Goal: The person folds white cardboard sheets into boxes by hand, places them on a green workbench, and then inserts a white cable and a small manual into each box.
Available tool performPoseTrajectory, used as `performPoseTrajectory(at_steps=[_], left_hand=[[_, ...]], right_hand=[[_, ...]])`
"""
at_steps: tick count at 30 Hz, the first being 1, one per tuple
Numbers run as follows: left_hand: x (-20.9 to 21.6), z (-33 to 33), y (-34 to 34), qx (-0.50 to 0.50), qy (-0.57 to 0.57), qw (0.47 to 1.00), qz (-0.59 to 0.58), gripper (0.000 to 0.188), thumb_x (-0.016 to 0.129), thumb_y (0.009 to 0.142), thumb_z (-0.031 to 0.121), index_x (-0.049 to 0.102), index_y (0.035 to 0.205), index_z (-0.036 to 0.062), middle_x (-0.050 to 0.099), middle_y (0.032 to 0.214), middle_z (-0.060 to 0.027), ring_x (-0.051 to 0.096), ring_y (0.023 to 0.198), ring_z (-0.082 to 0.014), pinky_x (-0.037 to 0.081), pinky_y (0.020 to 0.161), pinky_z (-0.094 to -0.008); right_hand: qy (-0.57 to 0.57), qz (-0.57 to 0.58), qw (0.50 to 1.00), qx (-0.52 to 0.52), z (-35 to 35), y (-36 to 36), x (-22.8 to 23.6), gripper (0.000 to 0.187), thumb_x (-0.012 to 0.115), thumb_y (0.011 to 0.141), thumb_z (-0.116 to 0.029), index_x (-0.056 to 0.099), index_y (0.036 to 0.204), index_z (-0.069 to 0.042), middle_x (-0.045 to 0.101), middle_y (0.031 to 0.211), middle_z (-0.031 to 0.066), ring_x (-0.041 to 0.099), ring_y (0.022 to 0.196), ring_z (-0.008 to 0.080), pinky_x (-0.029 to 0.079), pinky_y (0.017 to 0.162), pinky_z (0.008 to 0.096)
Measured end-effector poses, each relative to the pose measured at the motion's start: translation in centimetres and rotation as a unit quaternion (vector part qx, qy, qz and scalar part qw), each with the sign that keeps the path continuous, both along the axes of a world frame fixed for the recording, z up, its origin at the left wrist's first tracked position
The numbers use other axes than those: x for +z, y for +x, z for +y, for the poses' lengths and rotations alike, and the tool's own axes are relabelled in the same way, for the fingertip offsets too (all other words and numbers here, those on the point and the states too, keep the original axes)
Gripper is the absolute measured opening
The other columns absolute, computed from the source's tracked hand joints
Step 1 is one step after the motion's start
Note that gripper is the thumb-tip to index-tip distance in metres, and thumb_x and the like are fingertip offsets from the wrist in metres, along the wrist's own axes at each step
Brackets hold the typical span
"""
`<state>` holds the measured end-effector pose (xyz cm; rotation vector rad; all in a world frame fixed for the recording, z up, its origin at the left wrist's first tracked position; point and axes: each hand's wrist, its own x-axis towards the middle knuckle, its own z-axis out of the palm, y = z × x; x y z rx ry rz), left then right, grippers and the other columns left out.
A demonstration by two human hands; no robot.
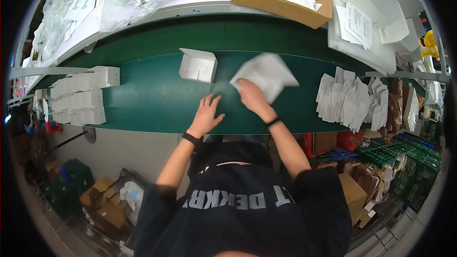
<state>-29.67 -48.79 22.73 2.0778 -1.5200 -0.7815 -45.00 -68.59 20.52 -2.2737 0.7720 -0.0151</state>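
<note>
Made-up boxes (pixel 90 114) lined up | open box (pixel 197 66) left unclosed | white carton (pixel 266 74) clasped by right grip (pixel 253 99) | left grip (pixel 205 116) empty, loosely spread | flat cartons (pixel 343 99) seemingly left unmade

Table (pixel 147 110): long, green
Open box (pixel 198 68): white, standing near the middle
Boxes (pixel 90 99): white, in rows, left
Flat cartons (pixel 353 103): white, overlapping, right

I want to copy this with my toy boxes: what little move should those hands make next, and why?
Maybe bring the left hand over to steady the white card piece. The right hand holds that piece at one side only, and it looks blurred, while the left hand seems empty, fingers apart, near the open white box.
</note>
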Motion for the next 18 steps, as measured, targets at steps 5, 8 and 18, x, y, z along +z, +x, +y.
performPoseTrajectory(at_steps=[5, 8, 18], left_hand=[[-1.9, -2.6, -3.5, 0.072, 0.000, 0.996, 0.048, 0.064, 0.075, 0.089, 0.017, 0.051, 0.147, 0.0070, 0.045, 0.151, -0.0236, 0.043, 0.140, -0.0452, 0.040, 0.117, -0.0506], [-2.4, -6.1, -6.2, 0.096, -0.075, 0.988, 0.097, 0.043, 0.070, 0.090, 0.009, 0.059, 0.132, 0.0043, 0.057, 0.134, -0.0195, 0.055, 0.126, -0.0361, 0.048, 0.106, -0.0446], [-4.3, -6.9, -13.2, 0.191, 0.001, 0.956, 0.224, 0.022, 0.062, 0.094, 0.001, 0.064, 0.116, 0.0008, 0.066, 0.105, -0.0106, 0.067, 0.092, -0.0214, 0.054, 0.081, -0.0348]], right_hand=[[-0.086, 0.104, 0.976, 0.173, -1.9, 4.0, -13.0, 0.036, 0.072, 0.084, -0.016, 0.069, 0.118, -0.004, 0.073, 0.109, 0.0181, 0.071, 0.106, 0.0368, 0.058, 0.091, 0.0488], [-0.008, 0.031, 0.981, 0.192, -3.9, 4.1, -15.6, 0.034, 0.080, 0.082, -0.029, 0.075, 0.108, -0.008, 0.074, 0.106, 0.0163, 0.069, 0.105, 0.0385, 0.057, 0.090, 0.0512], [-0.158, 0.091, 0.956, -0.228, -24.3, -44.1, 0.4, 0.062, 0.068, 0.090, -0.008, 0.050, 0.149, -0.003, 0.057, 0.148, 0.0208, 0.053, 0.139, 0.0361, 0.044, 0.115, 0.0482]])
